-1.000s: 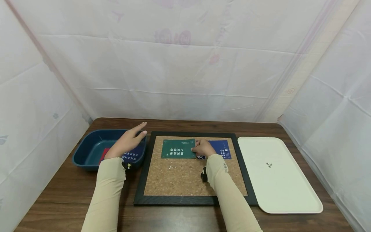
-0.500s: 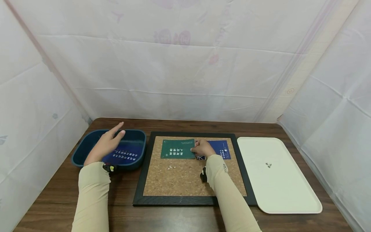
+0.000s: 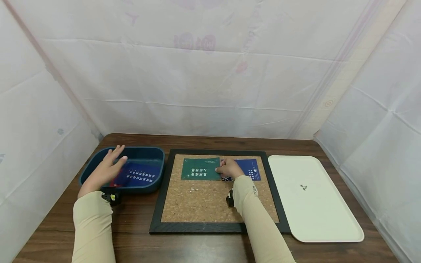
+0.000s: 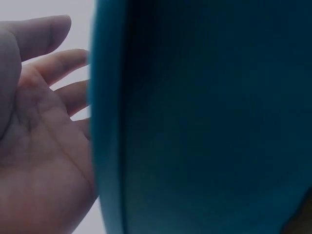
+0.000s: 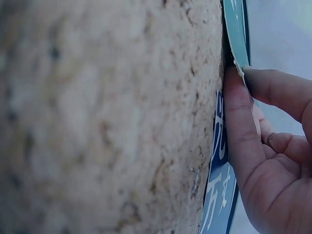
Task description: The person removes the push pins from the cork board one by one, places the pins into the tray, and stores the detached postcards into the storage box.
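Our left hand (image 3: 100, 173) is moving left over the smooth tub (image 3: 152, 186), fingers spread; our right hand (image 3: 231, 168) is pinching a green card (image 3: 200, 169) over grainy cork (image 3: 210, 204), creased sheets (image 3: 210, 80) hanging behind our wooden table (image 3: 184, 248).

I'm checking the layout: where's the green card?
In the head view, the green card is on the corkboard, left of a blue card, its right edge pinched by the right hand.

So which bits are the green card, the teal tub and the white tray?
Green card (image 3: 200, 168): head view, middle of its face.
Teal tub (image 3: 146, 154): head view, far inner wall.
White tray (image 3: 325, 206): head view, bare surface.
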The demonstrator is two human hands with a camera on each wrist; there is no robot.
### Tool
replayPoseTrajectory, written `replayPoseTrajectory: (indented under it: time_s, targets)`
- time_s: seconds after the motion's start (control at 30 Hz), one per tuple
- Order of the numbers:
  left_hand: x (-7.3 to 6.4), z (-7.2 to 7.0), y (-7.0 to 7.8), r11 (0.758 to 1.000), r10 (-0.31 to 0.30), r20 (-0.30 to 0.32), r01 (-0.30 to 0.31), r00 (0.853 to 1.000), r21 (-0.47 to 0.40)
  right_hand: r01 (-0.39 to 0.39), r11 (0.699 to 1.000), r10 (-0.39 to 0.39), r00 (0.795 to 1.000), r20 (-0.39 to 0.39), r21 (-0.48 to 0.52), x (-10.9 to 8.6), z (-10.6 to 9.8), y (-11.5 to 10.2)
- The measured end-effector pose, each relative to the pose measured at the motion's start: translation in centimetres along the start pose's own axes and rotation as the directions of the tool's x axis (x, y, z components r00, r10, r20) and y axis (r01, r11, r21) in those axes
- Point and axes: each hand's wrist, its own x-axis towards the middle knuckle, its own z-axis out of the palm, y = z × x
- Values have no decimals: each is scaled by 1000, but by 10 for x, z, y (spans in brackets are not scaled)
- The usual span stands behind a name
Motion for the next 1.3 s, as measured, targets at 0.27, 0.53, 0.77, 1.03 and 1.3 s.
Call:
replayPoseTrajectory:
  time_s: [0.27, 0.53, 0.77, 1.03, 1.3]
  targets:
    - [-9, -8, -21, 998, -4, -102, 11, 995, 63, 10, 1000, -10, 1000, 6, 2, 0, 0, -1]
    - [-19, -14, -38, 998, -23, -214, 36, 977, 58, 7, 1000, -7, 1000, 1, 0, -2, -1, -3]
    - [-26, -14, -47, 996, -81, -290, 89, 954, 14, 7, 1000, -7, 1000, 0, 3, -2, -1, -3]
    - [-31, -12, -60, 993, -114, -329, 115, 937, -16, 11, 1000, -11, 1000, 6, -3, -3, -2, -2]
    - [-33, -8, -71, 987, -141, -361, 160, 922, 23, 7, 1000, -7, 1000, 5, 1, -2, -1, 1]
